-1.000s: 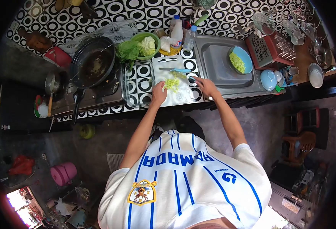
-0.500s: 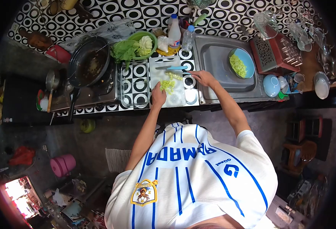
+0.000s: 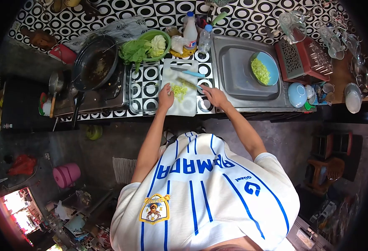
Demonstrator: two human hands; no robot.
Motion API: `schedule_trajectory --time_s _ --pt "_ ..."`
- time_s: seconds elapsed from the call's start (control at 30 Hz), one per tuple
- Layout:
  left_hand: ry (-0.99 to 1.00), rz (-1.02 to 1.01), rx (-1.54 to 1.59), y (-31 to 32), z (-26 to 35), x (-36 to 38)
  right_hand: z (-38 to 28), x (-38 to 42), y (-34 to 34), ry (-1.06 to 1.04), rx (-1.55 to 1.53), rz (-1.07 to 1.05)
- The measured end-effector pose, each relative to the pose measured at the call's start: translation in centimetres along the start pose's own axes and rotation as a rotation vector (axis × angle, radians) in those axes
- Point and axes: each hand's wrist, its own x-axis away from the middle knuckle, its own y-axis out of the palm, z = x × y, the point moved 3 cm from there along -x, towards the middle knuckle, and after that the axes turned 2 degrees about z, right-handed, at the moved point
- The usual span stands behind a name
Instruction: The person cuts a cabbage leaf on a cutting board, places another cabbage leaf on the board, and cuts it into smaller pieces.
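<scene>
A pale cutting board (image 3: 185, 109) lies on the patterned counter with a small heap of chopped green vegetable (image 3: 178, 90) on it. My left hand (image 3: 166, 97) is closed at the board's left edge, beside the heap, its fingers partly hidden. My right hand (image 3: 214, 96) grips a kitchen knife (image 3: 189, 84) at the board's right side; the blade slants up and left over the board, just above the heap. A second knife with a light blue handle (image 3: 194, 73) lies across the upper part of the board.
A blue bowl (image 3: 272, 67) of chopped greens stands in the sink area (image 3: 230, 94) at right. Behind the board are a green basin (image 3: 167, 42) of leafy vegetables and some bottles (image 3: 190, 31). A glass tray (image 3: 134, 98) and a wok (image 3: 95, 62) on the stove stand left.
My left hand has moved from the chopped greens to the board's left edge. My right hand with the knife has come slightly left and down. The board sits slightly farther left.
</scene>
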Motion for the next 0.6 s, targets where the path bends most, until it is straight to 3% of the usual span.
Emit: schedule_trajectory --time_s 0.27,0.4,0.6 --pt "0.137 -0.150 -0.276 -0.7 2.6 2.0 -2.3 1.8 4.0 0.094 -0.056 0.023" --pt "0.119 -0.125 -0.221 -1.0 2.4 2.6 -3.7 2.2 4.5 0.125 -0.087 0.016" --pt "0.047 -0.126 -0.161 -1.5 3.2 3.4 -2.8 3.4 4.0 0.202 -0.153 0.223"
